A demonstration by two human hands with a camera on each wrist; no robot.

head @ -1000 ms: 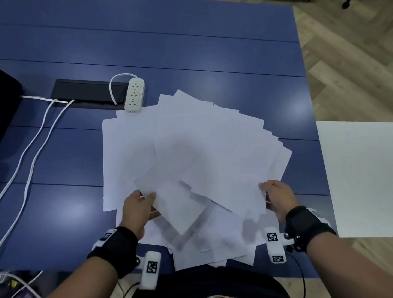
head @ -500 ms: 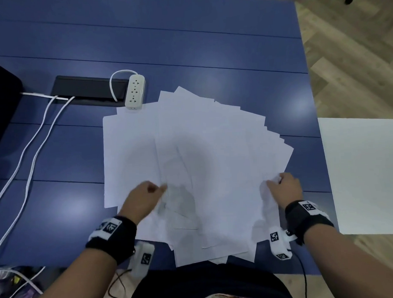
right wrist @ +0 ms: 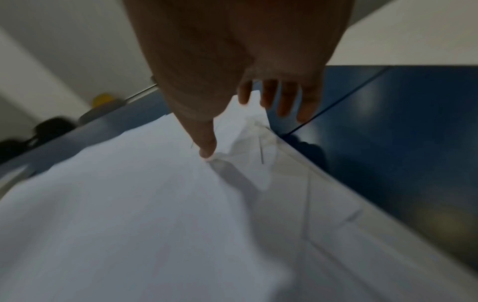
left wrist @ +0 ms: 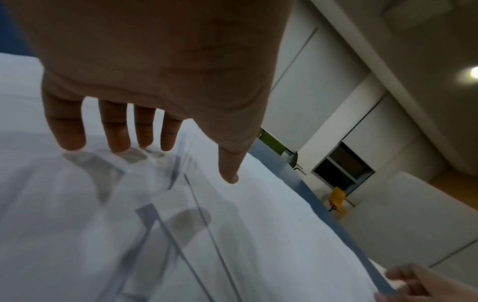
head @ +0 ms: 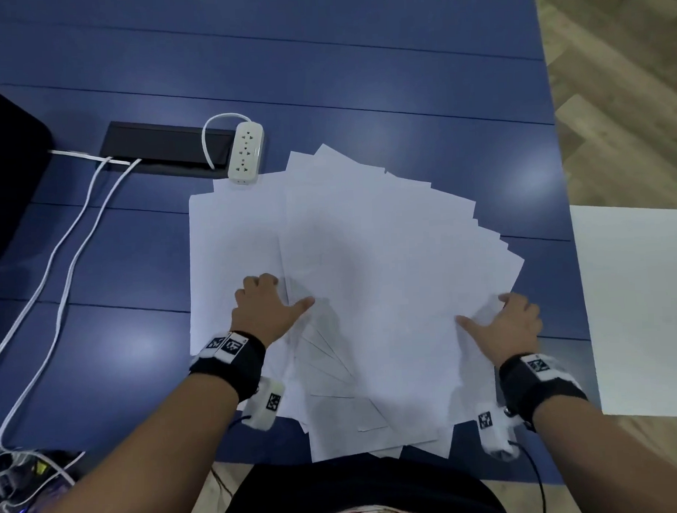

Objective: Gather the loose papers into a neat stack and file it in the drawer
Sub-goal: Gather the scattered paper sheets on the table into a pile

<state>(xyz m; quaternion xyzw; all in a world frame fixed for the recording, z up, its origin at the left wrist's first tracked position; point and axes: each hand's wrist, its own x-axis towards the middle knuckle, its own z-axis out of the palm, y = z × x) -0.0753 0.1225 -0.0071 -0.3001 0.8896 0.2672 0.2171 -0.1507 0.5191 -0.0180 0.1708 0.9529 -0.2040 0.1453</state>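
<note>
Several loose white papers [head: 368, 263] lie fanned out and overlapping on the blue table [head: 361, 63], their near ends hanging past the front edge. My left hand [head: 271, 308] rests on the pile's left part, fingertips [left wrist: 119, 143] touching the sheets [left wrist: 258, 224] and thumb spread. At the pile's right edge my right hand [head: 500, 323] lies with its thumb [right wrist: 207, 147] pressing the paper [right wrist: 129, 204]. Its fingers reach past the edge over the table, and a corner of paper bunches up between thumb and fingers.
A white power strip [head: 246, 152] touches the pile's far left corner, beside a black cable hatch [head: 164, 149]. White cables [head: 72, 246] run down the left side. A dark object [head: 4, 172] sits far left. A white cabinet top [head: 638, 303] adjoins the table's right edge.
A second ago both hands held raised sheets by their near edges. The sheets now lie flat, and both hands have moved forward onto the pile.
</note>
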